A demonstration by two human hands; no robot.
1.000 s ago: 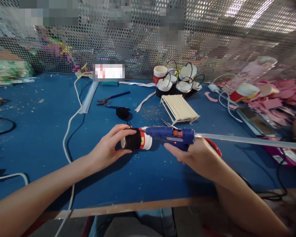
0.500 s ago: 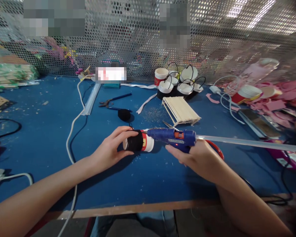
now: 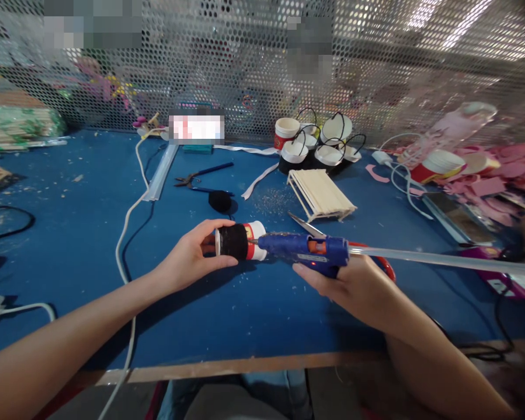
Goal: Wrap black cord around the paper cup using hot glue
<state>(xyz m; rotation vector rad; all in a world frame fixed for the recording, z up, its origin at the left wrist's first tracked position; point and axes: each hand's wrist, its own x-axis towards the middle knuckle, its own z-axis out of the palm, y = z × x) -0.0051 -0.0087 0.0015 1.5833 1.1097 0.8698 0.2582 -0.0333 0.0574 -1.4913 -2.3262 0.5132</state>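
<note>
My left hand (image 3: 196, 251) grips a paper cup (image 3: 233, 242) lying on its side, its lower part wound in black yarn and a red and white band showing near the rim. In my right hand (image 3: 345, 280) is a blue hot glue gun (image 3: 306, 249) with a lit red light and a long clear glue stick out of its back. The gun's nozzle is at the cup's red band, beside the yarn's edge; whether it touches, I cannot tell. A ball of black yarn (image 3: 220, 201) lies just beyond the cup.
Scissors (image 3: 304, 223) with red handles lie partly under the glue gun. Behind stand a small stick table (image 3: 321, 192) and several cups with black handles (image 3: 328, 154). Pliers (image 3: 201, 175), glue sticks (image 3: 161, 172) and a white cable (image 3: 125, 245) are left; a phone (image 3: 457, 219) is right.
The cup has turned in my left hand, whose fingers have shifted back toward its base. The glue gun's nozzle has moved slightly left and down along the red band.
</note>
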